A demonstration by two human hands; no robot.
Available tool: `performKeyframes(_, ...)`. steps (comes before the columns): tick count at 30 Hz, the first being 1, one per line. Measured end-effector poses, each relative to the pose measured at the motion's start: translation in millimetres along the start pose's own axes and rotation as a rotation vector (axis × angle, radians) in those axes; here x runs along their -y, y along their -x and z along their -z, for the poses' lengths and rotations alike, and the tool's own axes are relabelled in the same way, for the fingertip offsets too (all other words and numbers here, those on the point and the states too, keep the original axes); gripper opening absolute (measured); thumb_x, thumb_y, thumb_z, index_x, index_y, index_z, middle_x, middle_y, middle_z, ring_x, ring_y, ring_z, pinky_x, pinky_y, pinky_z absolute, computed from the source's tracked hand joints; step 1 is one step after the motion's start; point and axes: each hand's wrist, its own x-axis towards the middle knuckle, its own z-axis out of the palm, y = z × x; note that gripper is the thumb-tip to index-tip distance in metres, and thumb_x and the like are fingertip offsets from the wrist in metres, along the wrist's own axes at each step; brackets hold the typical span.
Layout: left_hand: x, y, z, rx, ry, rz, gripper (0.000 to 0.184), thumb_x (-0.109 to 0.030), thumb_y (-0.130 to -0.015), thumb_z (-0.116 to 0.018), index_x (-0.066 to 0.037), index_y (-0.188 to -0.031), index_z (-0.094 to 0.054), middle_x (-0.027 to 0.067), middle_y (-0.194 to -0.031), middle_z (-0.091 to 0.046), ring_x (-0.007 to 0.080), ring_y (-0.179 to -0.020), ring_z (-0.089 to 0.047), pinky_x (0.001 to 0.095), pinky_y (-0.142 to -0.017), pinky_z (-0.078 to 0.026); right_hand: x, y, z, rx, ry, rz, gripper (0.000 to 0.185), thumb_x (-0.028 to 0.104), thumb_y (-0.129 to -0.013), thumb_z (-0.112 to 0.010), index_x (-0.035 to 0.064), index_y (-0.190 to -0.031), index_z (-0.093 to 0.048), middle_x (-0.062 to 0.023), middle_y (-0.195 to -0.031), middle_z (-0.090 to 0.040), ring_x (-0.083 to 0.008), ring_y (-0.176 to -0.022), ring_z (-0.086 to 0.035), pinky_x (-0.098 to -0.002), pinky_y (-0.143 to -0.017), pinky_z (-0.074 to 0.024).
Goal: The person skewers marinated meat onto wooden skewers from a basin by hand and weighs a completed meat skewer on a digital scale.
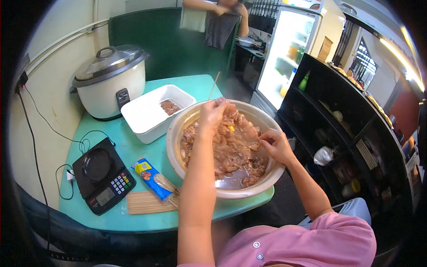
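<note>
A large round basin (pixel 172 163) on the table holds raw marinated meat (pixel 233 144) in brownish liquid. Over its far left side, my left hand (pixel 213 115) is closed on a thin bamboo skewer (pixel 214 85), whose bare end points up and away. Meat lies right beside those fingers; how much is on the skewer is hidden. My right hand (pixel 276 146) is at the basin's right side, fingers pinched on a piece of meat at the edge of the pile. Left of the basin, a white tub (pixel 141 119) contains a small row of meat pieces (pixel 169 107).
On the turquoise table (pixel 84 207) are a digital scale (pixel 103 178), a blue-and-yellow packet (pixel 153 179), loose skewers (pixel 147 203) and a big rice cooker (pixel 113 82). Black shelves (pixel 329 120) and a lit fridge (pixel 284 58) stand right. Another person (pixel 213 11) is at the back.
</note>
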Motion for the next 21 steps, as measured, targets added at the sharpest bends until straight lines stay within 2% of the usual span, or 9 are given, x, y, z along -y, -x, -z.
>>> performKeyframes(4,0,1,-1,0.014,0.049,0.008,0.016,-0.018,-0.089,-0.065,-0.004,-0.093,-0.069,0.0061,-0.082,-0.071,0.0075,-0.069,-0.064,0.0199,-0.054,-0.043,-1,-1,1,0.012,0.022,0.030,0.012,0.006,-0.076,-0.066,-0.0030,-0.085,-0.067,-0.0108,-0.077,-0.060,-0.0210,-0.069,-0.061,-0.0323,-0.064,-0.0470)
performKeyframes(6,3,-3,0,0.035,-0.036,0.035,0.014,-0.020,-0.091,-0.064,-0.007,-0.095,-0.067,0.0054,-0.088,-0.072,0.0088,-0.074,-0.067,0.0188,-0.054,-0.049,5,-1,2,0.030,0.046,-0.008,0.012,0.006,-0.076,-0.066,-0.0028,-0.084,-0.067,-0.0107,-0.077,-0.061,-0.0212,-0.069,-0.061,-0.0326,-0.065,-0.0473)
performKeyframes(9,4,-2,0,0.057,0.027,0.032,0.019,-0.024,-0.092,-0.062,-0.007,-0.096,-0.068,0.0056,-0.088,-0.072,0.0092,-0.073,-0.066,0.0207,-0.058,-0.051,2,-2,2,0.014,0.059,0.044,0.012,0.006,-0.076,-0.067,-0.0023,-0.084,-0.067,-0.0104,-0.077,-0.061,-0.0205,-0.069,-0.061,-0.0323,-0.064,-0.0474)
performKeyframes(12,-4,-1,0,-0.025,0.028,0.126,0.025,-0.030,-0.093,-0.059,-0.007,-0.096,-0.068,0.0052,-0.088,-0.072,0.0085,-0.072,-0.065,0.0224,-0.059,-0.049,2,-3,1,0.015,0.035,0.008,0.011,0.006,-0.076,-0.067,-0.0020,-0.083,-0.068,-0.0100,-0.077,-0.062,-0.0204,-0.069,-0.061,-0.0323,-0.064,-0.0474)
performKeyframes(16,-6,3,-2,-0.032,0.070,0.069,0.024,-0.023,-0.093,-0.060,-0.001,-0.093,-0.065,0.0062,-0.082,-0.070,0.0097,-0.070,-0.064,0.0238,-0.060,-0.048,0,-2,-1,0.012,0.036,-0.002,0.012,0.007,-0.076,-0.067,-0.0020,-0.083,-0.068,-0.0097,-0.076,-0.062,-0.0202,-0.068,-0.061,-0.0317,-0.064,-0.0475)
performKeyframes(21,-8,4,-4,-0.039,0.083,0.035,0.030,-0.031,-0.094,-0.058,-0.002,-0.097,-0.064,0.0054,-0.085,-0.069,0.0116,-0.072,-0.065,0.0226,-0.058,-0.046,-3,0,-1,-0.016,-0.012,0.010,0.011,0.007,-0.077,-0.066,-0.0028,-0.083,-0.067,-0.0097,-0.073,-0.060,-0.0181,-0.065,-0.060,-0.0309,-0.062,-0.0470)
